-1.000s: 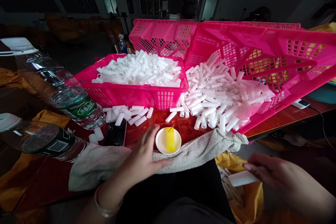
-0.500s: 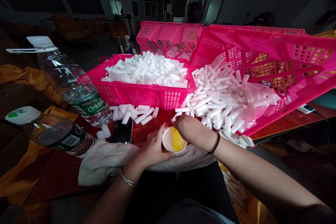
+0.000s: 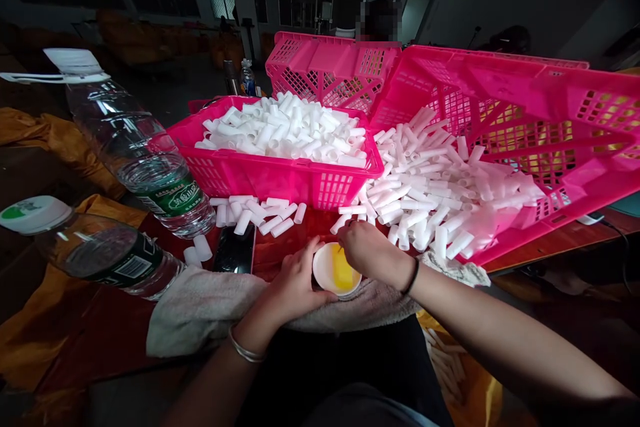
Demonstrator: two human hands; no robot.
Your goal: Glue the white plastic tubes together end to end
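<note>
My left hand (image 3: pixel 295 283) curls around the side of a small white bowl (image 3: pixel 324 270), thumb at its near rim. Inside the bowl lies a soft-looking yellow piece (image 3: pixel 343 273); what it is made of I cannot tell. Over the bowl's right edge is my right hand (image 3: pixel 373 250), its fingers closed in a pinch by the top of the yellow piece. Whatever sits between those fingertips is mostly hidden by the hand. Beyond the hands lie loose short white tubes (image 3: pixel 275 217) on the red table (image 3: pixel 273 253).
A pink basket (image 3: pixel 260 177) heaped with white tubes stands behind. A tipped pink crate (image 3: pixel 550 213) spills more tubes (image 3: pixel 425 193) at right. Two water bottles (image 3: pixel 175 193) (image 3: pixel 125 260), a phone (image 3: pixel 234 250) and a towel (image 3: pixel 205 307) are at left.
The view has shifted slightly. My right hand has turned a little over the bowl, so more of its fingers show. My left hand keeps its hold on the bowl.
</note>
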